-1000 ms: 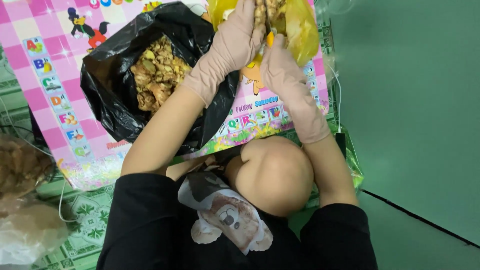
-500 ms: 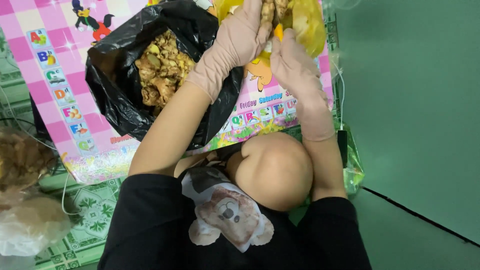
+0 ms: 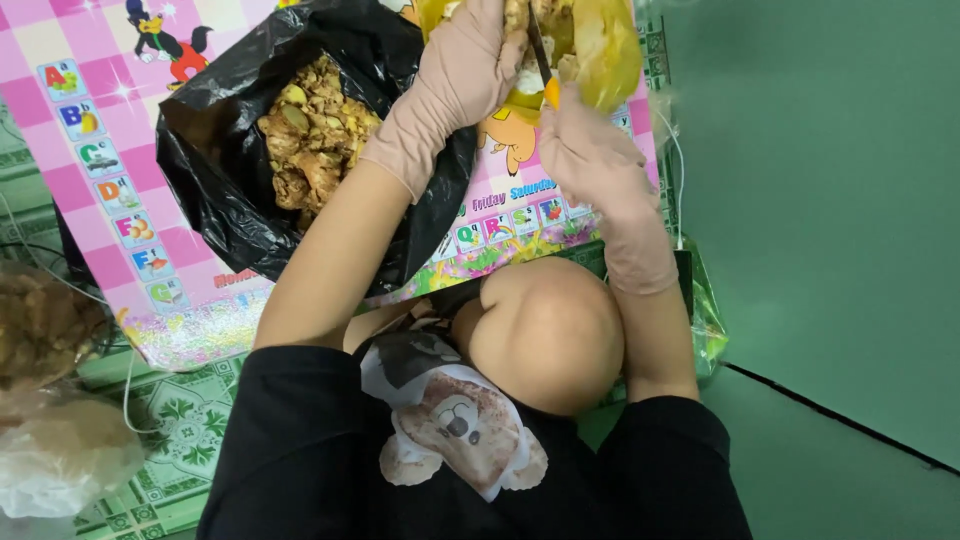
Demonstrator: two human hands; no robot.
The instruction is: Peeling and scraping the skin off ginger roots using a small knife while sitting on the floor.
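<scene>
In the head view, our left hand (image 3: 470, 70), in a beige glove, is closed around a knobbly pale root (image 3: 522, 40) at about twelve o'clock, at the top edge of the frame over a yellow bag (image 3: 605, 55). Our right hand (image 3: 590, 150), gloved too, is clenched on the orange handle of a small knife (image 3: 540, 65). The knife's long axis runs nearly twelve to six, the dark blade pointing up toward twelve and lying against the root just beside the left fingers.

We judge the main risk to be the blade slipping off the lumpy surface into the left glove, since the fingers sit so close to the edge. Scraps could also miss the bag and land on the pink alphabet mat (image 3: 110, 150).

At ten o'clock an open black bag (image 3: 225, 200) holds brownish peelings (image 3: 310, 140). A bare knee (image 3: 545, 335) rises at centre.
</scene>
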